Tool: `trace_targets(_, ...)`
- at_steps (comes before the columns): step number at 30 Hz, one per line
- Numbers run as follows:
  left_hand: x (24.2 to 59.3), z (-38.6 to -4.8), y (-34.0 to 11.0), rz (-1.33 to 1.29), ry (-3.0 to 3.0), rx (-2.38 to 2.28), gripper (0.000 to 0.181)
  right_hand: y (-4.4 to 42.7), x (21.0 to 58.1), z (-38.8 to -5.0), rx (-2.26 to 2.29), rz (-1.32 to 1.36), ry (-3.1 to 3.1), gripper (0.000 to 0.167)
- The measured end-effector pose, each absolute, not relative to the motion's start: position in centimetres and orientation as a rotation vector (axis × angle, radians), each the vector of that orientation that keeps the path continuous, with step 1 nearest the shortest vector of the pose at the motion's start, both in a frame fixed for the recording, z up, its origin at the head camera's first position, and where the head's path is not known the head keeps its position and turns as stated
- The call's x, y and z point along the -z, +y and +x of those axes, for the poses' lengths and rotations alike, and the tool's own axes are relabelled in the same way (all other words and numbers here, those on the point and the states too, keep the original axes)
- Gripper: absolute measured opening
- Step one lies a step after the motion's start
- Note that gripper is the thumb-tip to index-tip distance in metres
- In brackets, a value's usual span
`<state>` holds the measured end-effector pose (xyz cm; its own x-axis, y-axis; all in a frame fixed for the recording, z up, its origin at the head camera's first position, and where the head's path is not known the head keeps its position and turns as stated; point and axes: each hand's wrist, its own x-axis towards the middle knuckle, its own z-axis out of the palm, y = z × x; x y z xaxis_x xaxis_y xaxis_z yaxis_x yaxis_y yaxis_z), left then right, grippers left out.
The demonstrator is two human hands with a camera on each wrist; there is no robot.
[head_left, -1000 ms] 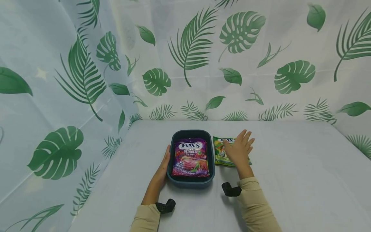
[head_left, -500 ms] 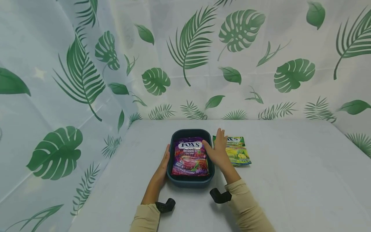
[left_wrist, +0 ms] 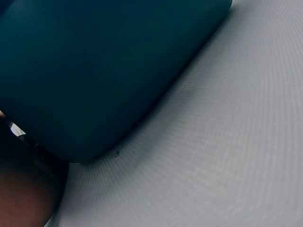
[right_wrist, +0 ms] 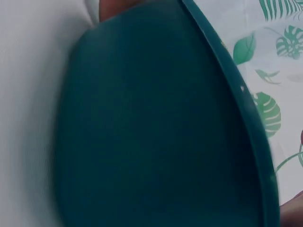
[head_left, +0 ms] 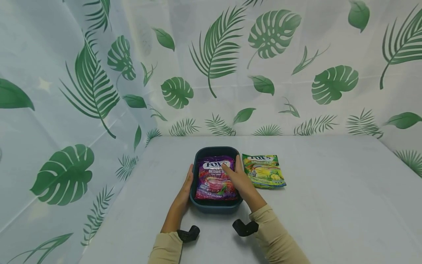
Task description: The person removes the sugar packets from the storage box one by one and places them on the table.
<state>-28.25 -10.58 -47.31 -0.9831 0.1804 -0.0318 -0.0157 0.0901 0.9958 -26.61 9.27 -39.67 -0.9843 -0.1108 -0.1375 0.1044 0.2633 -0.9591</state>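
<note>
A dark teal rectangular box (head_left: 215, 209) stands on the table in the head view. Inside it lies a purple Fox's Berries candy bag (head_left: 215, 185), face up. My left hand (head_left: 182, 192) lies along the box's left wall with straight fingers. At the right rim is my right hand (head_left: 242, 181), its fingers extended beside the wall and its thumb spread over the candy bag; whether the thumb touches the bag cannot be told. In the left wrist view the teal box wall (left_wrist: 94, 71) fills the upper left. The right wrist view shows the box wall (right_wrist: 156, 118) up close.
A green and yellow Fox's candy bag (head_left: 263, 171) lies flat just right of the box, with what may be another packet under it. The pale table (head_left: 329, 205) reaches back to a leaf-print curtain (head_left: 230, 84). Each wrist wears a black camera (head_left: 188, 234).
My right hand has moved left and slightly down, from above the green candy bag to the box's right rim. The green bag is now uncovered. The left hand has stayed at the box.
</note>
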Motion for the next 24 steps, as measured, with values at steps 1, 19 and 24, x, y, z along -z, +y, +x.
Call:
trace_targets(1, 47.32, -28.26, -10.57, 0.167, 2.204, -2.021, 0.065, 9.19, 39.74, -26.64, 1.808, 0.013, 2.320, 0.083)
trace_targets(19, 47.13, -28.19, -10.50, 0.153, 2.195, -2.016, 0.064, 9.56, 40.40, -27.40, 2.041, 0.025, 1.928, 0.079)
trace_targets(24, 47.26, -28.23, -10.59, 0.160, 2.198, -2.013, 0.063, 9.67, 40.51, -27.45, 2.049, -0.007, 1.888, 0.076)
